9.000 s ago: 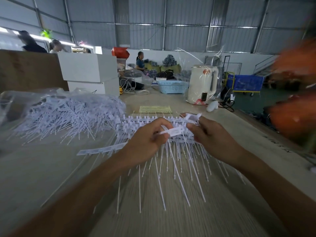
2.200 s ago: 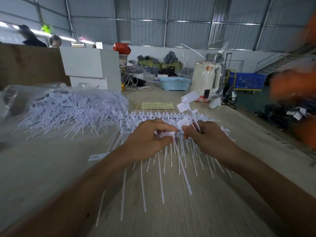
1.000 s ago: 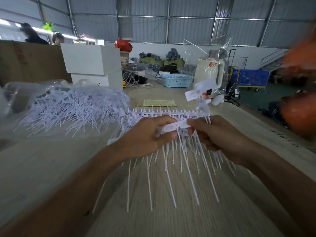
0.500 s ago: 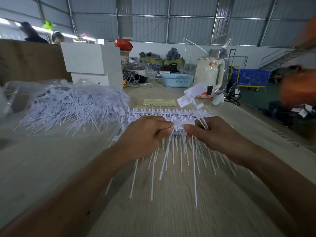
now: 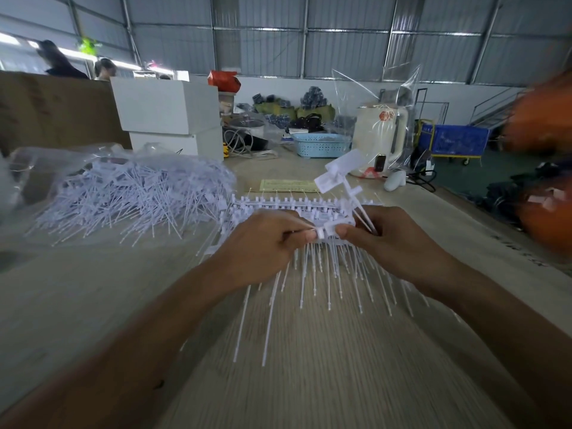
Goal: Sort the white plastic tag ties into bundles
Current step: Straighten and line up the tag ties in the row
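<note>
Two hands meet mid-worktop: left hand (image 5: 263,243) and right hand (image 5: 393,239) both pinch the head end of one white tag tie (image 5: 325,232) between thumb and fingertips, over a row of ties (image 5: 309,209) with tails fanning toward the near edge of the worktop (image 5: 93,305). Right hand also grips a few loose ties (image 5: 340,171) whose flat tags stick up past the knuckles. Unsorted pile of ties (image 5: 133,193) sits on clear plastic toward the far left edge; white boxes (image 5: 167,109), blue basket (image 5: 322,145) and a bagged white kettle (image 5: 380,131) line the far edge.
</note>
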A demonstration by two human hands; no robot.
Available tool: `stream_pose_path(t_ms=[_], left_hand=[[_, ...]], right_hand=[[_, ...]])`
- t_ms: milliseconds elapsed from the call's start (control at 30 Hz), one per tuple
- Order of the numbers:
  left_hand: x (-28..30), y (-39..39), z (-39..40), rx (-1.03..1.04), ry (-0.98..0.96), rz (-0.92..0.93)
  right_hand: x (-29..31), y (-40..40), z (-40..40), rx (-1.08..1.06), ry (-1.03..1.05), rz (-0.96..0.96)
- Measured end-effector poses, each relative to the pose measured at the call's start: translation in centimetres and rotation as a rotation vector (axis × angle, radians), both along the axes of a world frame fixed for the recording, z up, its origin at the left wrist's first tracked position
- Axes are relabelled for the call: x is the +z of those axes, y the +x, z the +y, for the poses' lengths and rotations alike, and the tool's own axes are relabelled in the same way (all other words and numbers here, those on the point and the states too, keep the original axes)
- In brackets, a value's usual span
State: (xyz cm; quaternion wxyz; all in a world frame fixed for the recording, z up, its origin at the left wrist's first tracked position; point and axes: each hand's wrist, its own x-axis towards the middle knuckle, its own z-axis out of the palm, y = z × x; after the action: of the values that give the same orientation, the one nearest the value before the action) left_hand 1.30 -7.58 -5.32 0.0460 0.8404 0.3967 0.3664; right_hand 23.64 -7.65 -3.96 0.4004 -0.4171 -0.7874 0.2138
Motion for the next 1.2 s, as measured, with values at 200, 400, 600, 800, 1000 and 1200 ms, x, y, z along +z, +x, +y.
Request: stream_pose_path(t_ms=[200, 400, 600, 800, 1000, 1200], left_hand=[[-0.1, -0.2, 0.4, 0.025, 0.066, -0.048], [-0.1, -0.2, 0.4, 0.033, 0.087, -0.035], [-0.1, 0.2, -0.1, 0.018, 0.071, 0.011], [-0.5, 0.3, -0.1, -0.015, 0.022, 0.010], [-0.4, 0.4, -0.1, -0.020, -0.039, 0.010], [-0.4, 0.4, -0.1, -0.036, 0.013, 0.062]], right_hand=[[-0.2, 0.6, 0.3, -0.005, -0.055, -0.006], [0.3, 0.9, 0.3, -0.120, 0.130, -0.068], [0.2, 0.8, 0.8, -0.228, 0.215, -0.149], [0.2, 3.2, 1.9, -0.215, -0.063, 0.225], [-1.8, 0.9, 1.3, -0.042, -0.152, 0.098], [-1.1, -0.6, 0.5, -0.031, -0.194, 0.233]])
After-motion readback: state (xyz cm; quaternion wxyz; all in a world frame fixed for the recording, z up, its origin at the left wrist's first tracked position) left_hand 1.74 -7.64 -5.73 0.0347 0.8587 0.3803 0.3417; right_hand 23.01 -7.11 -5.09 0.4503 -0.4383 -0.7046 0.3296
